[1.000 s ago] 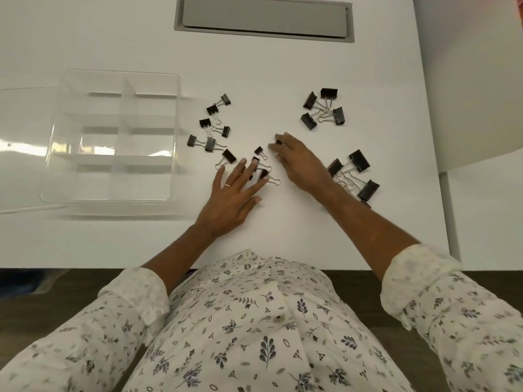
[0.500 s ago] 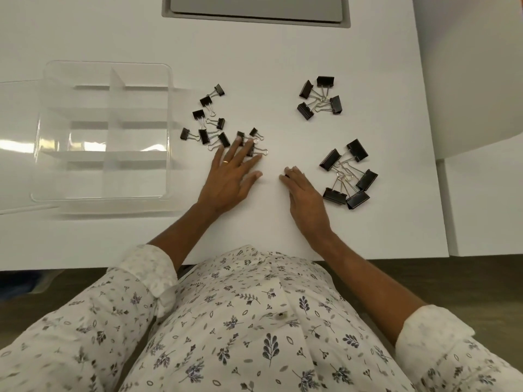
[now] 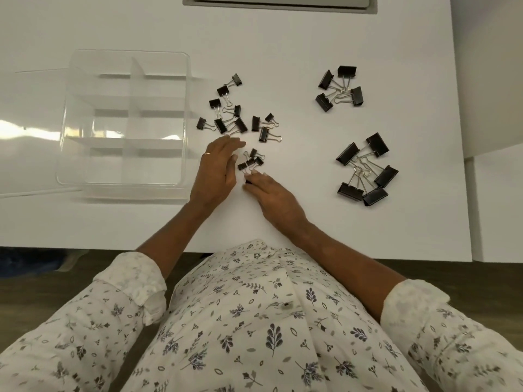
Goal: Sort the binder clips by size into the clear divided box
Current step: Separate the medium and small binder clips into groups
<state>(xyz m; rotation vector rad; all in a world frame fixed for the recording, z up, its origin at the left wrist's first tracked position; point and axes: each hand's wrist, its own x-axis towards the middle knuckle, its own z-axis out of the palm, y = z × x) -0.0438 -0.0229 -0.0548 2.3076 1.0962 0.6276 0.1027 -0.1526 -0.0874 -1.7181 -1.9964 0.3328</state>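
Observation:
A clear divided box (image 3: pixel 124 176) stands at the left of the white table, its compartments holding nothing. Black binder clips lie in groups: several small ones (image 3: pixel 226 114) just right of the box, three more (image 3: pixel 264 127) beside them, a tiny cluster (image 3: pixel 251 162) between my hands, several medium ones (image 3: pixel 339 89) at the back right and several large ones (image 3: pixel 365 171) at the right. My left hand (image 3: pixel 218 171) rests flat, fingers apart, left of the tiny cluster. My right hand (image 3: pixel 271 193) lies flat just below the cluster, its fingertips touching one small clip.
A grey recessed cable hatch (image 3: pixel 280 4) sits at the table's far edge. The table's front edge (image 3: pixel 85 247) runs just before my body, its right edge (image 3: pixel 464 165) beside a second white surface.
My right hand slid left toward the left hand. A tiny cluster of clips now lies between the two hands, drawn away from the small-clip group. The left hand turned slightly.

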